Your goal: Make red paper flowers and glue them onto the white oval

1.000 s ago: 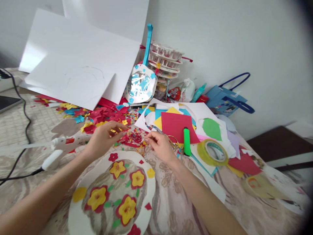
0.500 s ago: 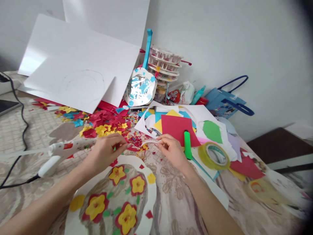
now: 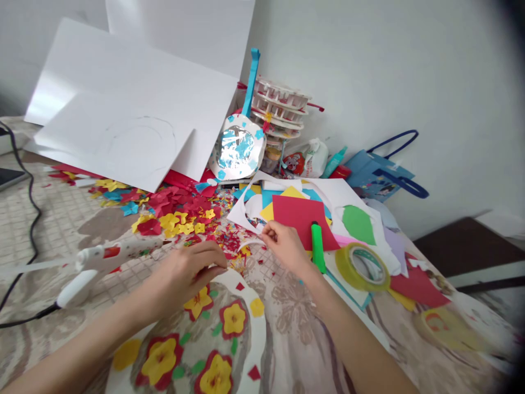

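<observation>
A single head-worn camera is looking forward and down from the person's own eye level, so both forearms are entering from the bottom edge and reaching away from the lens. The left hand [image 3: 186,273] and right hand [image 3: 285,249] are sitting just below the middle of the frame, close to the camera. The view is facing a pale wall [image 3: 369,71], where white boards [image 3: 135,109] are leaning at the far side of the cloth-covered surface [image 3: 295,339]. The picture is darkening and blurring towards its right edge and corners. No second view is sharing this scene.
</observation>
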Tool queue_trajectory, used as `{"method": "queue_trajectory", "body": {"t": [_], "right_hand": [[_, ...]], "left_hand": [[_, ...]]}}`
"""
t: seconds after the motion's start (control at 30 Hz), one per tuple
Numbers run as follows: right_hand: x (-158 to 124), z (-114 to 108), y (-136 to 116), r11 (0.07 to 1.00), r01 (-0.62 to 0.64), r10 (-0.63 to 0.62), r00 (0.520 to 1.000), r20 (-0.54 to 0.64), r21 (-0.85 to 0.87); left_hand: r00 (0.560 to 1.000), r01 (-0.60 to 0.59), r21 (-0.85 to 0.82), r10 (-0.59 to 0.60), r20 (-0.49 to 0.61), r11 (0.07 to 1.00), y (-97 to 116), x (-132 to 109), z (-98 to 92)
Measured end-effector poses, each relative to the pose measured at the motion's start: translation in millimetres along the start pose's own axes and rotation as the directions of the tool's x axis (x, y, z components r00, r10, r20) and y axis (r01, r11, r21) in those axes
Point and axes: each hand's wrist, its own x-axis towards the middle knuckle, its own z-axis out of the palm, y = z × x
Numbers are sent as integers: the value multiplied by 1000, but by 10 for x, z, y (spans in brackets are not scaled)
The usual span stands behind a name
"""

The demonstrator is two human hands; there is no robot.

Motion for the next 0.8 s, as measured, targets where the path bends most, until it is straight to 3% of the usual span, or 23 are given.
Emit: {"method": "queue_trajectory", "body": {"t": [0.23, 0.47, 0.7, 0.8], "right_hand": [[354, 248, -58, 972, 63, -60, 998, 22, -225], [528, 373, -158, 910, 72, -38, 995, 90, -408], [541, 363, -126, 895, 56, -20, 996, 86, -443], [539, 362, -92, 925, 81, -50, 995, 91, -371]], "left_hand": [[980, -13, -103, 33, 197, 995, 85, 9, -35], [962, -17, -143, 55, 269, 990, 142, -21, 10], [945, 7, -129, 36, 326, 992, 185, -41, 21], [943, -10, -162, 63, 326, 987, 206, -46, 7]]}}
